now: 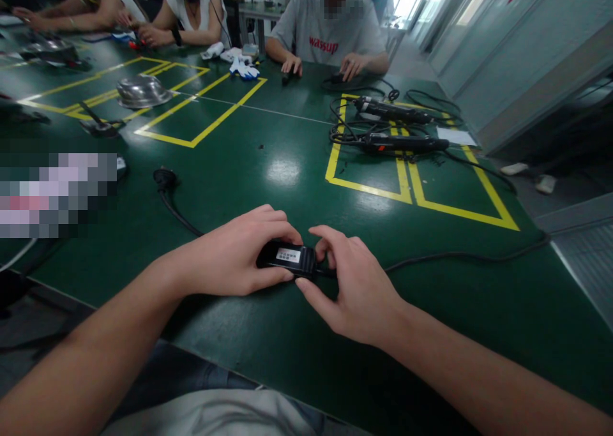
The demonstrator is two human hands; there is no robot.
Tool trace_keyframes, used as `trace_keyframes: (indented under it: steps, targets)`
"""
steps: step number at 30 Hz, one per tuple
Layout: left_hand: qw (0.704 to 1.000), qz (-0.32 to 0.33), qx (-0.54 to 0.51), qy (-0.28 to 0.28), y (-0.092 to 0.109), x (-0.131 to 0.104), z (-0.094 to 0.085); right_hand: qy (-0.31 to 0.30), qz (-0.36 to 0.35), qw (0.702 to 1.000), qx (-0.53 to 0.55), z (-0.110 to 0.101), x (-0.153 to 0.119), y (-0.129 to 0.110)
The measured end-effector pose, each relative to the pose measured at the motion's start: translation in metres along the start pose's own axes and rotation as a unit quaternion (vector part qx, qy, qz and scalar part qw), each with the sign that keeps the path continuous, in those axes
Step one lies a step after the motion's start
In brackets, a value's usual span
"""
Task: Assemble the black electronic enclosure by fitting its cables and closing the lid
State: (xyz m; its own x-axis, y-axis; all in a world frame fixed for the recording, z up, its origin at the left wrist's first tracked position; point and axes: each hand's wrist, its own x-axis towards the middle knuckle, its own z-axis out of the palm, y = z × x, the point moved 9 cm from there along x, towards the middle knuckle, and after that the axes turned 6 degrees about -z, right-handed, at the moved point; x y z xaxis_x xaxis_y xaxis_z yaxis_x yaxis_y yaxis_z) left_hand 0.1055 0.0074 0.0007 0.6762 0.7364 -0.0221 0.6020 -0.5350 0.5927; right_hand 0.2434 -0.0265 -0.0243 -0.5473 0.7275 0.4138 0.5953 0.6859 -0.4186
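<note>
A small black device with a white printed label lies on the green table in front of me. My left hand is wrapped round its left part, thumb on the near side and fingers on the far side. At the device's right end, my right hand curves around the black cable, thumb and fingers apart, with no clear grip on anything. A black cable runs off to the right from beneath that hand. Left of my left hand, another cable ends in a black plug on the table.
Two black corded tools lie within yellow tape at the right. A metal bowl stands at the far left, near white-and-blue gloves. A person in a grey shirt sits opposite; others sit further left. The green table has a right edge.
</note>
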Motion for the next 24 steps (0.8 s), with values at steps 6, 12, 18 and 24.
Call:
trace_keyframes:
  steps: [6, 12, 18, 24]
  targets:
    - [0.989, -0.060, 0.060, 0.120, -0.032, 0.007, -0.024, 0.026, -0.004, 1.000, -0.011, -0.005, -0.001, 0.000]
    - [0.984, -0.082, 0.114, 0.113, -0.055, 0.017, -0.010, 0.011, -0.026, 0.999, -0.044, -0.002, 0.002, -0.006]
    - [0.977, -0.096, 0.105, 0.160, -0.052, 0.007, -0.021, -0.004, -0.038, 0.997, -0.062, 0.000, 0.001, -0.008]
    - [0.992, -0.112, 0.031, 0.039, -0.034, -0.003, -0.020, -0.030, -0.043, 0.992, -0.114, 0.000, 0.001, -0.014]
